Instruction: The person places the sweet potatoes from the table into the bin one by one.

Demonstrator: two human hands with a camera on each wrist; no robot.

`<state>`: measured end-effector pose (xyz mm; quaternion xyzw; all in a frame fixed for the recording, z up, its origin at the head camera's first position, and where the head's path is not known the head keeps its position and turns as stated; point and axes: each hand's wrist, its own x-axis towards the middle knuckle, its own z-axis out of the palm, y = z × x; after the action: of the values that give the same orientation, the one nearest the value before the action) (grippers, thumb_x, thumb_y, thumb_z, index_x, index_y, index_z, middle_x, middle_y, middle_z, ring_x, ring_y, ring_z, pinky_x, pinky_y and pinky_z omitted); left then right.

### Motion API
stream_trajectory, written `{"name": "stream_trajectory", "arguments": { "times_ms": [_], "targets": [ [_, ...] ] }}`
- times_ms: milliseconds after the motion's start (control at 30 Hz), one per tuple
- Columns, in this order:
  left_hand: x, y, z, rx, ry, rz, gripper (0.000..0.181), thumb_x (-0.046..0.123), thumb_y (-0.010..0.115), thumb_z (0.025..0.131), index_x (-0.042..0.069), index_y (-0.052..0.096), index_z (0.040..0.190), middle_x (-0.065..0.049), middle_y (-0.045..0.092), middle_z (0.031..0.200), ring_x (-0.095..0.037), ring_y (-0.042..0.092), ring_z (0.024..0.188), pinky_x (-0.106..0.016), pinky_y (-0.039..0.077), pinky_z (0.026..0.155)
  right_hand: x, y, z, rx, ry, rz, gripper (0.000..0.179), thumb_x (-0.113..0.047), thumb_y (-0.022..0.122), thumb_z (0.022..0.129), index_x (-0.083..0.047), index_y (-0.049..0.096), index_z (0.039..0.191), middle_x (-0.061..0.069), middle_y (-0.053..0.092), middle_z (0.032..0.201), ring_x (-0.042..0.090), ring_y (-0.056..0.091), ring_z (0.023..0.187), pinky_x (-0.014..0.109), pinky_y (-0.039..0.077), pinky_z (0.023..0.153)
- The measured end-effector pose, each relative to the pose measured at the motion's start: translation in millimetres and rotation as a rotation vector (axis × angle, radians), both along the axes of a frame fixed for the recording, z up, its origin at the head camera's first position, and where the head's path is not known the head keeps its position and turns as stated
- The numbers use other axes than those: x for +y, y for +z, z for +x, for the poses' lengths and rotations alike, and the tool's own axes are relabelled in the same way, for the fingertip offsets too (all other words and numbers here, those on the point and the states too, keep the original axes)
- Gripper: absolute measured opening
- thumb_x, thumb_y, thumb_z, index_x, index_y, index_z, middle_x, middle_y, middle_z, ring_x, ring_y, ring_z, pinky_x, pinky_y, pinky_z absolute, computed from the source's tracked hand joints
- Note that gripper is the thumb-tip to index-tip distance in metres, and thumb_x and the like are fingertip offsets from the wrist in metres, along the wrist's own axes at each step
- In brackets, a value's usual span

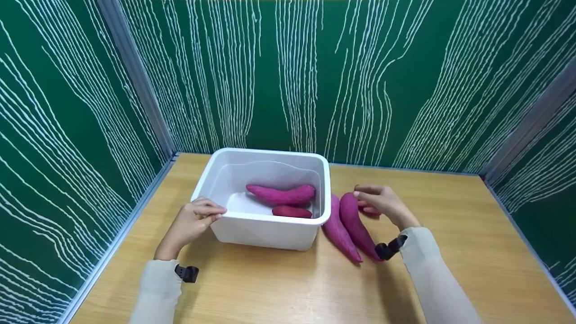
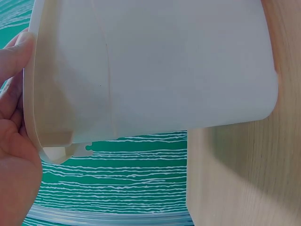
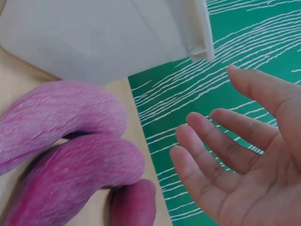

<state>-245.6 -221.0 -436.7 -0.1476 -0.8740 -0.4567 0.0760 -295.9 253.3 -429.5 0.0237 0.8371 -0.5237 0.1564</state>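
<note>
A white plastic bin (image 1: 265, 231) stands on the table, with a long purple sweet potato (image 1: 283, 195) and a redder one (image 1: 291, 211) inside it. My left hand (image 1: 198, 220) pinches the bin's near-left rim between thumb and fingers; the left wrist view shows this hand (image 2: 16, 136) at the rim. Right of the bin, two curved sweet potatoes lie side by side, the left one (image 1: 339, 234) and the right one (image 1: 355, 220). A third (image 3: 134, 202) is partly hidden by my right hand (image 1: 384, 204). In the right wrist view that hand (image 3: 244, 160) holds nothing, its fingers loosely spread above the sweet potatoes.
Green panels with wavy white lines (image 1: 297, 81) rise behind and on both sides. Grey metal frame posts (image 1: 139, 76) stand at the corners. The wooden tabletop (image 1: 270, 288) reaches toward me. A small black camera (image 1: 390, 247) sits on each wrist.
</note>
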Motion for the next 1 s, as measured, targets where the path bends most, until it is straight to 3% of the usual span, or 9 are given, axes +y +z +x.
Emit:
{"name": "stream_trajectory", "arguments": {
  "times_ms": [167, 433, 700, 1000],
  "targets": [
    [-0.2, -0.2, -0.4, -0.005, -0.001, 0.001, 0.020, -0.002, 0.068, 0.084, 0.009, 0.077, 0.097, -0.003, 0.071, 0.098, -0.021, 0.059, 0.100, -0.046, 0.045, 0.100, 5, -12.9, 2.8, -0.025, -0.002, -0.032, 0.066, -0.043, 0.061, 0.092, -0.005, 0.042, 0.144, 0.020, 0.048, 0.138, 0.025, 0.058, 0.111, 0.037, 0.047, 0.101],
    [-0.1, -0.1, -0.4, 0.007, 0.009, -0.009, 0.020, -0.003, 0.069, 0.084, 0.011, 0.077, 0.097, -0.002, 0.071, 0.098, -0.021, 0.060, 0.101, -0.046, 0.045, 0.102, 9, -29.1, 6.6, -0.015, -0.002, -0.041, 0.067, -0.040, 0.062, 0.092, -0.001, 0.040, 0.143, 0.021, 0.047, 0.140, 0.030, 0.054, 0.119, 0.029, 0.051, 0.094],
    [-1.2, 0.3, 1.2, 0.041, -0.008, -0.007, 0.020, 0.000, 0.071, 0.083, 0.014, 0.078, 0.094, 0.002, 0.071, 0.094, -0.015, 0.060, 0.096, -0.024, 0.048, 0.089, 10, -46.6, 9.5, -0.004, -0.023, -0.068, 0.065, -0.036, 0.061, 0.093, 0.001, 0.040, 0.143, 0.022, 0.047, 0.142, 0.034, 0.049, 0.128, 0.041, 0.046, 0.102],
    [-0.7, 2.1, 1.3, 0.038, -0.008, -0.013, 0.021, -0.001, 0.070, 0.083, 0.015, 0.078, 0.095, 0.001, 0.071, 0.095, -0.015, 0.060, 0.096, -0.027, 0.049, 0.090, 14, -62.5, 13.9, -0.026, -0.042, -0.035, 0.067, -0.037, 0.062, 0.092, -0.002, 0.038, 0.145, 0.022, 0.040, 0.146, 0.034, 0.051, 0.123, 0.051, 0.040, 0.106]
  ]
}}
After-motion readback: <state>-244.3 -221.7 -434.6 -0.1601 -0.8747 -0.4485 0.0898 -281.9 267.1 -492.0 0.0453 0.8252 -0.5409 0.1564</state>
